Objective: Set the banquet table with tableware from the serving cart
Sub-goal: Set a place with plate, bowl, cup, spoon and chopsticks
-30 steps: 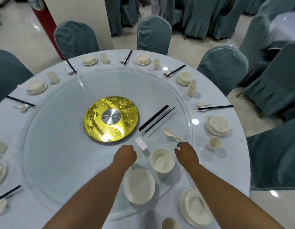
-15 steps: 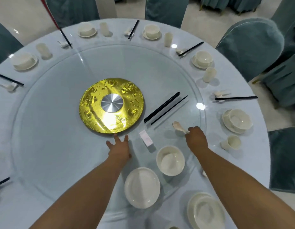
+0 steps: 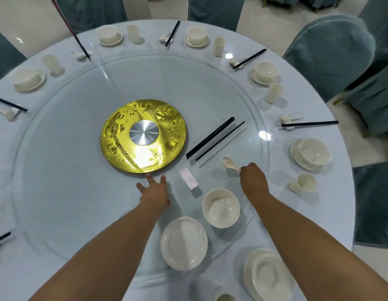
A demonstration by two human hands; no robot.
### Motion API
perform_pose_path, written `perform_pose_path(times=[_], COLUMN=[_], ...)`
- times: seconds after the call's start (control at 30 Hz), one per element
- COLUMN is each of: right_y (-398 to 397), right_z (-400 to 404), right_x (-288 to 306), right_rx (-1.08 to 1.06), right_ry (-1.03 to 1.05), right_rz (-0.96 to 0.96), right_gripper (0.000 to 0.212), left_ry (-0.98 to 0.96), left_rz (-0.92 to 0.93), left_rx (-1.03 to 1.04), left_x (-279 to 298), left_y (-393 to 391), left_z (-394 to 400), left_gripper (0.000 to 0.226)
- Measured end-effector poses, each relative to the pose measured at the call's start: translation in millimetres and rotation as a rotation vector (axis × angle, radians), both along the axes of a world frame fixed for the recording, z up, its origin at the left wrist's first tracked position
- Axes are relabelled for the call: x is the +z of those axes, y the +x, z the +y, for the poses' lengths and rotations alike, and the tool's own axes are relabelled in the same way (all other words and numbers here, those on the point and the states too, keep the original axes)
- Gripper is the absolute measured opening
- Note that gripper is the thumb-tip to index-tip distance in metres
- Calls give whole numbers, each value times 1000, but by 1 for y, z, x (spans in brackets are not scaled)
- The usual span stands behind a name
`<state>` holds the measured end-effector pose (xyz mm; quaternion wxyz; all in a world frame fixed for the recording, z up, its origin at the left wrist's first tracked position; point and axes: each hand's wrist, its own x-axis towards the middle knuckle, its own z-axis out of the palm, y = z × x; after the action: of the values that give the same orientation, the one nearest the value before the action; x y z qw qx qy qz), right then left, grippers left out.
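Observation:
On the glass turntable [image 3: 58, 192] lie a white plate [image 3: 184, 243], a white bowl [image 3: 221, 207], a small white chopstick rest [image 3: 189, 181], a white spoon [image 3: 230, 164] and black chopsticks [image 3: 212, 137]. My right hand [image 3: 253, 178] has its fingers closed on the spoon's handle, just right of the bowl. Flat on the glass near the gold centre disc [image 3: 143, 135] lies my left hand [image 3: 155, 192], fingers spread, holding nothing.
Place settings with bowls on saucers [image 3: 310, 153], cups [image 3: 303, 183], chopsticks [image 3: 309, 123] and rests ring the round table [image 3: 319, 224]. A stacked plate and bowl [image 3: 268, 275] sits near the front edge. Teal covered chairs [image 3: 332, 55] surround the table.
Both hands have reached forward across the glass. The left hand opened from a fist and now lies flat by the gold disc; the right hand moved up to the spoon and closed on its handle.

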<state>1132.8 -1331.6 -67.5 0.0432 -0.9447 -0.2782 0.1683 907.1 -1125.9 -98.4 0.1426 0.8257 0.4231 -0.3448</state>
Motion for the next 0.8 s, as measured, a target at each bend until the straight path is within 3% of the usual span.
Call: perform_pose_path(times=[0.3, 0.47, 0.67, 0.8], right_y=[1, 6, -6, -15], right_z=[-23, -77, -156, -186], right_x=[14, 24, 20, 9], right_rx=[-39, -125, -199, -236], right_ry=[134, 153, 65, -17], right_rz=[-33, -67, -24, 16], right_gripper=[22, 23, 26, 26], left_ry=[-6, 76, 72, 97], left_rz=[-11, 0, -19, -61], left_rx=[40, -69, -24, 15], left_x=[14, 18, 32, 37], left_y=[3, 1, 3, 9], left_z=[-6, -12, -16, -32], left_gripper=[94, 93, 97, 86])
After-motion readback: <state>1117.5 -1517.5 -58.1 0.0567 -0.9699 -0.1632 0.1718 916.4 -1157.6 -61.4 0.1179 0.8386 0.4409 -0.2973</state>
